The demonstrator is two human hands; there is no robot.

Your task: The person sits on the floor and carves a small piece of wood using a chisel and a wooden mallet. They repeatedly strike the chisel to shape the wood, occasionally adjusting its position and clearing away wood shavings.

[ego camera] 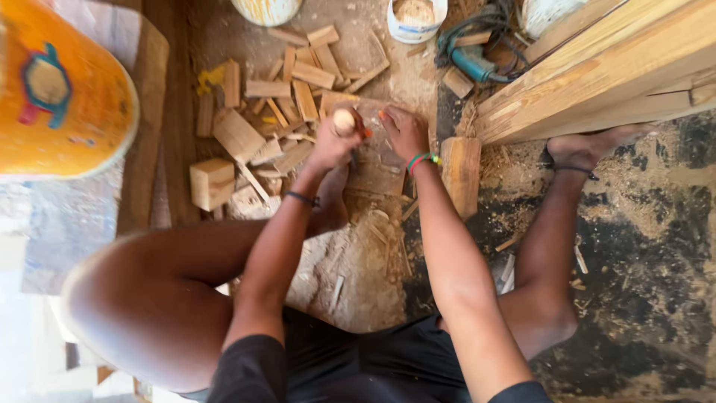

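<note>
I sit on the floor with both arms stretched forward between my knees. My left hand (332,145) is closed around a tool with a rounded pale wooden handle (344,119), held upright over a flat wooden piece (373,175) on the ground. My right hand (403,130) rests fingers-down on the far part of that same piece, right beside the tool. The tool's working end is hidden behind my left hand. A dark band circles my left wrist and a multicoloured band my right.
A heap of wood offcuts (276,97) lies beyond and left of my hands. An upright wood block (460,172), long timber beams (597,67), a teal power tool (473,63), white buckets (415,21) and a yellow drum (67,89) surround me. Sawdust covers the floor.
</note>
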